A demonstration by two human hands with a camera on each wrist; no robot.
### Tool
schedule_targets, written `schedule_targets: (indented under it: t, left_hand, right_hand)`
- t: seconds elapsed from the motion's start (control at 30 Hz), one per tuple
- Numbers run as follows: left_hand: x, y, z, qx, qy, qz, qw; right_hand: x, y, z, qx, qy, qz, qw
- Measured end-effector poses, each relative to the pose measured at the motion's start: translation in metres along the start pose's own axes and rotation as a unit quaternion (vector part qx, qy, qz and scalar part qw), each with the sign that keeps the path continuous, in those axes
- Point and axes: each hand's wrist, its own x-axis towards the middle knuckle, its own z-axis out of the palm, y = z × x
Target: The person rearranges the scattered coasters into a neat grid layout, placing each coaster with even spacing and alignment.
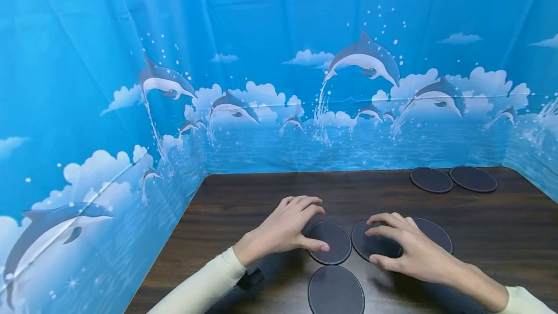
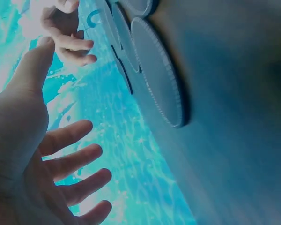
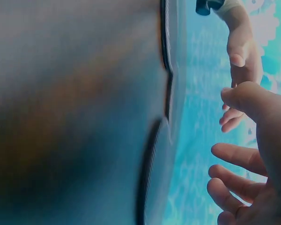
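Black round coasters with stitched rims lie flat on the dark wood table. In the head view my left hand (image 1: 287,229) hovers beside the left coaster (image 1: 332,239), its thumb over that coaster and its fingers spread. Below that one is a front coaster (image 1: 335,290), cut off by the frame's bottom edge. My right hand (image 1: 414,252) hangs over a middle coaster (image 1: 376,245) and partly hides a right coaster (image 1: 437,235). Nothing is held in either hand. The left wrist view shows spread fingers (image 2: 79,150) apart from a coaster (image 2: 154,70).
Two more coasters, one dark disc (image 1: 431,180) and its neighbour (image 1: 473,179), lie side by side at the table's back right. A blue dolphin-print curtain (image 1: 270,62) stands along the back and sides of the table (image 1: 244,193). A black wrist device (image 1: 250,279) sits under my left wrist.
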Motion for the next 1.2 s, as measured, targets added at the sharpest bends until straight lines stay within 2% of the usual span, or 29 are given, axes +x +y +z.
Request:
schedule_targets:
  t: [0.17, 0.3, 0.43, 0.6, 0.77, 0.97, 1.2]
  left_hand:
    - [0.046, 0.002, -0.006, 0.000, 0.003, -0.009, 0.9999]
    - [0.089, 0.002, -0.009, 0.003, 0.015, -0.019, 0.9997]
    - [0.124, 0.001, -0.013, -0.004, 0.005, -0.037, 0.9993]
    - [0.163, 0.000, -0.011, 0.003, -0.019, -0.057, 0.9982]
    - [0.191, 0.003, 0.003, 0.022, -0.054, -0.072, 0.9957]
    - [0.214, 0.003, 0.028, 0.039, -0.079, -0.088, 0.9922]
    - [0.245, 0.009, 0.055, 0.044, -0.121, -0.103, 0.9863]
  right_hand:
    - [0.008, 0.029, -0.031, -0.006, 0.035, 0.018, 0.9992]
    - [0.010, 0.058, -0.058, -0.004, 0.053, 0.057, 0.9970]
    - [0.008, 0.085, -0.075, -0.010, 0.047, 0.102, 0.9937]
    - [0.006, 0.112, -0.081, -0.025, 0.029, 0.137, 0.9897]
    - [-0.003, 0.130, -0.079, -0.033, 0.012, 0.162, 0.9861]
    - [-0.013, 0.158, -0.075, -0.040, -0.010, 0.201, 0.9786]
    - [-0.024, 0.187, -0.075, -0.063, -0.005, 0.212, 0.9753]
